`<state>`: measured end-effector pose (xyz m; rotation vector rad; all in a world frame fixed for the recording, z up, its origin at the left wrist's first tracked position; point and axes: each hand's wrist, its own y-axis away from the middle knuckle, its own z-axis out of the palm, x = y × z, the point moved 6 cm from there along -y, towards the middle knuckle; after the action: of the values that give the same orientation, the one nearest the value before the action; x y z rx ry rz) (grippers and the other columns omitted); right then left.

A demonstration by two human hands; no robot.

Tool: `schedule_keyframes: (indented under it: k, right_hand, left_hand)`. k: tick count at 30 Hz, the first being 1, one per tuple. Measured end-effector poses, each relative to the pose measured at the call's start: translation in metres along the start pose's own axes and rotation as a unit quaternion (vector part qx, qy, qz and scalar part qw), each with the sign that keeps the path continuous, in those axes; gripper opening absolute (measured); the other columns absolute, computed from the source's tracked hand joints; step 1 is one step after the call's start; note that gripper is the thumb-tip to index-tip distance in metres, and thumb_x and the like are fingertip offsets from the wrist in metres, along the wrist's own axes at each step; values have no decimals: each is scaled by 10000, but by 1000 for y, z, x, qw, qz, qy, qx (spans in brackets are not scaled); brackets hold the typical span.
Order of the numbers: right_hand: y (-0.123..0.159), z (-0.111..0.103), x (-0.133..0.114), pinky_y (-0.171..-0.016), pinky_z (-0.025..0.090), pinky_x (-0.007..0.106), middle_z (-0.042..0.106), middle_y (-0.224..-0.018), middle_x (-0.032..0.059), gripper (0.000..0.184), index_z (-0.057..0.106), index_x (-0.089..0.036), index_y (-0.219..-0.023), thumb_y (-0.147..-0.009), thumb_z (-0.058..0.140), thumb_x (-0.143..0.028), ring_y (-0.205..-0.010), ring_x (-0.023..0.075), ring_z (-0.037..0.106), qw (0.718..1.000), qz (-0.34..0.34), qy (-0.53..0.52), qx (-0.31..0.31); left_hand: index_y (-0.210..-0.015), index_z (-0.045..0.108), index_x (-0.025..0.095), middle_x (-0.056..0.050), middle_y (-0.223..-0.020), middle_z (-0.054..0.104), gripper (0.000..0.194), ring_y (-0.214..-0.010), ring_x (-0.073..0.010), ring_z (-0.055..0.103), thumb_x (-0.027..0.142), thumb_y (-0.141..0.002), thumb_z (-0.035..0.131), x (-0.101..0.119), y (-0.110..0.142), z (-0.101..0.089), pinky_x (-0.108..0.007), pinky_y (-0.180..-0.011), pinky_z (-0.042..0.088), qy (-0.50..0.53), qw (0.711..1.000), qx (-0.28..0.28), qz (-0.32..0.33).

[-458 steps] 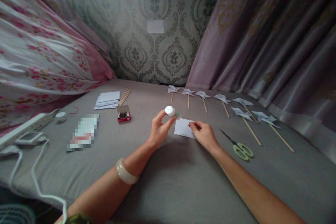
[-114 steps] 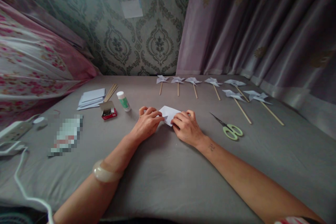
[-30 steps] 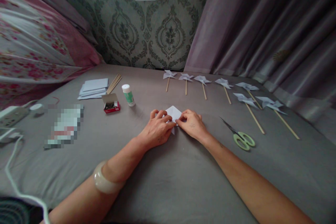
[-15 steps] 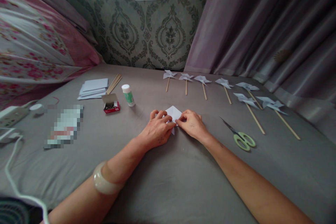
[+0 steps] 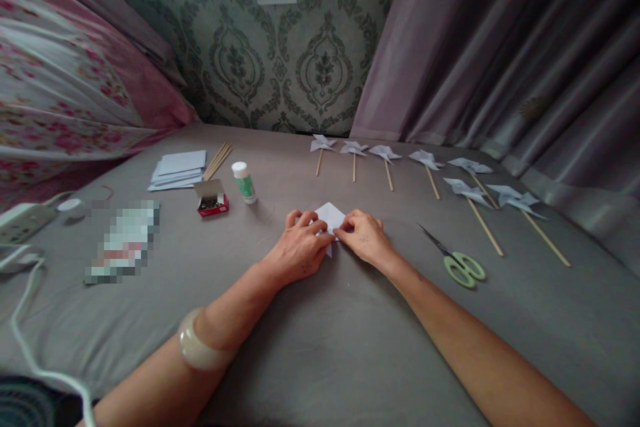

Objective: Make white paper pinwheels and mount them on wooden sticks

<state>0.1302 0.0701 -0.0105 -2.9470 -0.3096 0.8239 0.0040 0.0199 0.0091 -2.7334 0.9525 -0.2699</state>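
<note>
A small sheet of white paper (image 5: pixel 330 215) with cut, folded flaps lies on the grey cloth between my hands. My left hand (image 5: pixel 301 240) is closed with its fingertips pressed on the paper's left and near part. From the right, my right hand (image 5: pixel 364 235) pinches the paper's edge close to my left fingertips. The fingers hide much of the paper, and a narrow point of it sticks out below them. A glue stick (image 5: pixel 245 183) with a white cap stands upright to the left of the paper. Scissors (image 5: pixel 454 260) with green handles lie to the right.
Several paper pinwheels (image 5: pixel 426 159) on wooden sticks lie along the back right. At the left are a stack of white paper (image 5: pixel 179 169), wooden sticks (image 5: pixel 217 160), an open red box (image 5: pixel 212 200) of small metal pieces, a blurred packet (image 5: pixel 124 240) and a power strip (image 5: pixel 20 221).
The glue stick, earlier in my left hand, now stands on the cloth. The paper, flat at first, has become folded between both hands. Over the last second my hands stay nearly still.
</note>
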Motion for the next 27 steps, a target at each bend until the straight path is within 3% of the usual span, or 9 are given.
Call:
schedule_keyframes:
  k: [18,27]
  right_hand:
    - [1,-2,-3,-789,339,323,681,-843,39,146,671,-186,-648,-769,655,-266,-845,177,606,1000,-5,17,4]
    - [7,-4,1,-827,350,332,681,-907,44,116,685,-191,-705,-783,659,-272,-896,181,606,998,-27,-27,55]
  left_hand:
    - [-1012,696,265,-57,-1060,677,261,-1089,-270,459,208,-857,493,1,-2,0,-488,-952,230,-1,1000,4,-9]
    - [-1001,700,271,-41,-1058,686,255,-1089,-278,458,212,-852,503,0,1,1,-500,-958,216,-17,1000,15,-17]
